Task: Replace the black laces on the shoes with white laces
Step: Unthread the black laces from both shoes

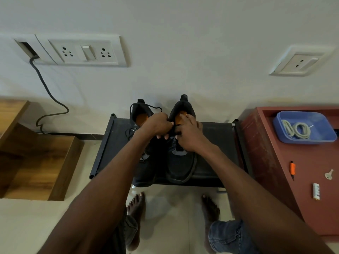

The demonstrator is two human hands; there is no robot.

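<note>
Two black fabric shoes with orange insoles: left shoe point(141, 114) and right shoe point(180, 162), side by side on a low black rack point(218, 143). Both hands over the right shoe's lacing. Left hand point(157, 125) curled, apparently pinching the black lace point(174, 128); grip partly hidden. Right hand point(189, 136) just beside it, fingers bent onto the same lace near the tongue. Well to the right of the right hand, on a reddish-brown cabinet top point(271, 153), a shallow blue plastic tray point(321, 129) holding coiled white laces point(297, 129). Nearer, on that top: orange-and-black pen point(292, 169), small key point(328, 174), white packet point(316, 193).
</note>
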